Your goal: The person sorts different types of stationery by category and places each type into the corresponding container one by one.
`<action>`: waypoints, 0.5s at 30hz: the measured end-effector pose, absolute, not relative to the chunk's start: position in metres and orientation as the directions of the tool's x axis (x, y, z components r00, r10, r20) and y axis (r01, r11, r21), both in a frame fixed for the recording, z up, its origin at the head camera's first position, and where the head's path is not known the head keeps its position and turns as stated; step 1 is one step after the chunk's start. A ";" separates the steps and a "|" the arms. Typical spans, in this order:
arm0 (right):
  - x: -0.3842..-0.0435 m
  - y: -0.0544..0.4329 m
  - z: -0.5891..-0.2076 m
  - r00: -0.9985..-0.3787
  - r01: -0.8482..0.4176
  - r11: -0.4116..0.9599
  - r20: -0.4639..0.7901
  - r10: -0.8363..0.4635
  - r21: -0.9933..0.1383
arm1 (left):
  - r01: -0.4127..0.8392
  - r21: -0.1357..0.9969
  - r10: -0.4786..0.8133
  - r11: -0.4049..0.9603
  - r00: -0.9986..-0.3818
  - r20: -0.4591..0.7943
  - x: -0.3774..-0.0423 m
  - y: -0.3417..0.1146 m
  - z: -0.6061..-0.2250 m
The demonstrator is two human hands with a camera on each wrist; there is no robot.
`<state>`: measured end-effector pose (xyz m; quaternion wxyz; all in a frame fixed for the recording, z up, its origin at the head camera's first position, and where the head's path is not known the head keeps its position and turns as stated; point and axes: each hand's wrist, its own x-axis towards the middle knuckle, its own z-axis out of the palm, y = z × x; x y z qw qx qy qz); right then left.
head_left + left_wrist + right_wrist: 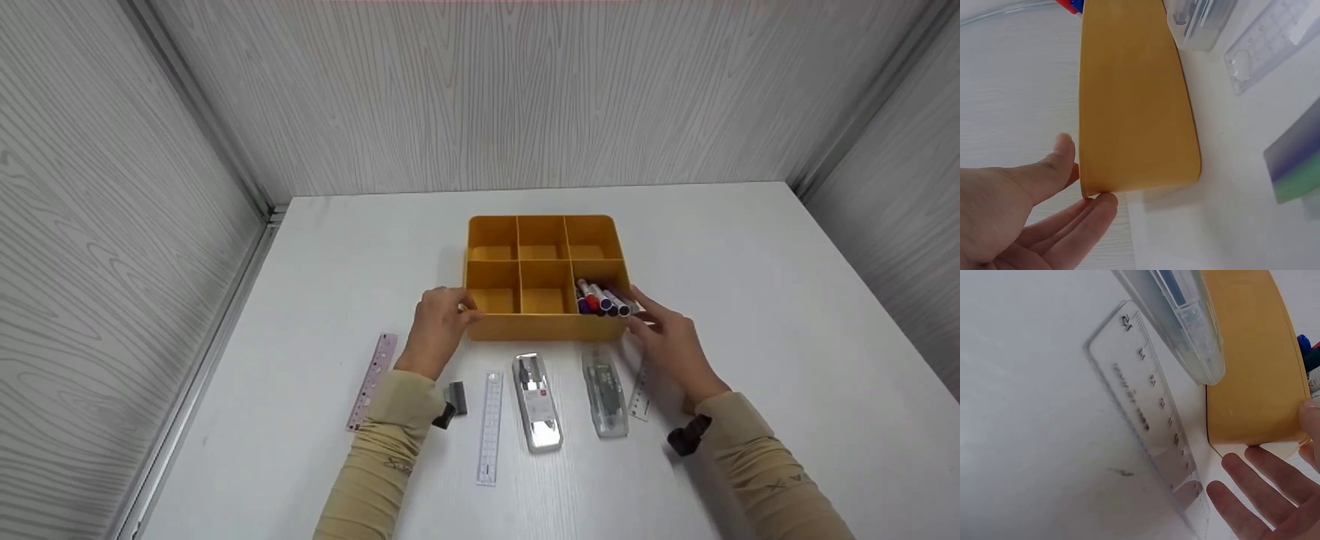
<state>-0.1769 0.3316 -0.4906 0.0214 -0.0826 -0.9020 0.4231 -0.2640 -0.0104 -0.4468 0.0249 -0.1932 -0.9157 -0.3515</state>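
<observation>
Yellow tray [545,328]: pinched at near corners by left hand [439,328] and right hand [672,343]. Could spill slanted markers [604,298] if tilted by uneven lifting.

Your tan sleeves [375,466] bear dark lettering. Your white desk [247,420] carries an orange-yellow tray [545,328] and, nearest the left edge, a pink ruler [376,366]; grey wood-grain panelling [480,97] lines the far edge.

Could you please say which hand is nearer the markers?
Right: the right hand holds the box at the corner beside the markers; the left hand holds the other front corner.
</observation>
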 end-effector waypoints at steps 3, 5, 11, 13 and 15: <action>-0.175 0.333 -0.491 -0.987 0.120 0.638 -0.021 0.161 -0.761 | 0.359 0.637 0.310 0.682 -0.931 0.193 -0.264 -0.008 -0.452; -0.174 0.334 -0.492 -0.988 0.097 0.647 0.004 0.152 -0.756 | 0.352 0.640 0.297 0.683 -0.934 0.196 -0.263 -0.006 -0.455; -0.175 0.336 -0.491 -0.988 0.059 0.665 0.050 0.143 -0.744 | 0.359 0.636 0.268 0.683 -0.933 0.239 -0.263 -0.003 -0.461; -0.176 0.336 -0.491 -0.989 0.074 0.660 0.032 0.147 -0.748 | 0.361 0.630 0.264 0.687 -0.933 0.247 -0.263 -0.002 -0.461; -0.176 0.336 -0.490 -0.989 0.092 0.654 0.009 0.150 -0.751 | 0.357 0.627 0.263 0.693 -0.934 0.242 -0.262 -0.001 -0.461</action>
